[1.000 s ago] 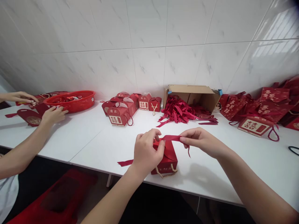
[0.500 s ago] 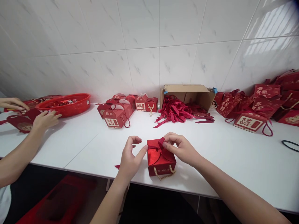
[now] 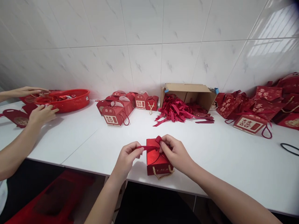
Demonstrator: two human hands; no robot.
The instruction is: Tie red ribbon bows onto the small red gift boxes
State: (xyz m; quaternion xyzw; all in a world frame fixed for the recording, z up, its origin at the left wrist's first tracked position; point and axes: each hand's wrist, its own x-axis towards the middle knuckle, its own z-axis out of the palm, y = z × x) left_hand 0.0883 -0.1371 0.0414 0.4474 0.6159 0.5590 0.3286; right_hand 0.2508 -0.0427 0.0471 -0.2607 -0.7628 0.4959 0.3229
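A small red gift box (image 3: 153, 160) with a gold rope handle stands near the table's front edge. Dark red ribbon (image 3: 149, 147) crosses its top and forms a loop there. My left hand (image 3: 127, 157) pinches one ribbon end and holds it out taut to the left of the box. On the box's top right, my right hand (image 3: 176, 151) closes thumb and fingers on the ribbon by the loop. Part of the box's lid is hidden behind my right hand.
Behind stand several red boxes (image 3: 114, 115) and a cardboard carton (image 3: 187, 87) spilling a heap of ribbons (image 3: 174, 110). More red boxes (image 3: 249, 123) are piled at right, near a black cord loop (image 3: 289, 148). At left, another person's hands (image 3: 43, 116) work by a red basin (image 3: 77, 104).
My left hand has gone from half open beside the box to pinching the ribbon end, now stretched leftward. The co-worker's far hand has moved over the basin.
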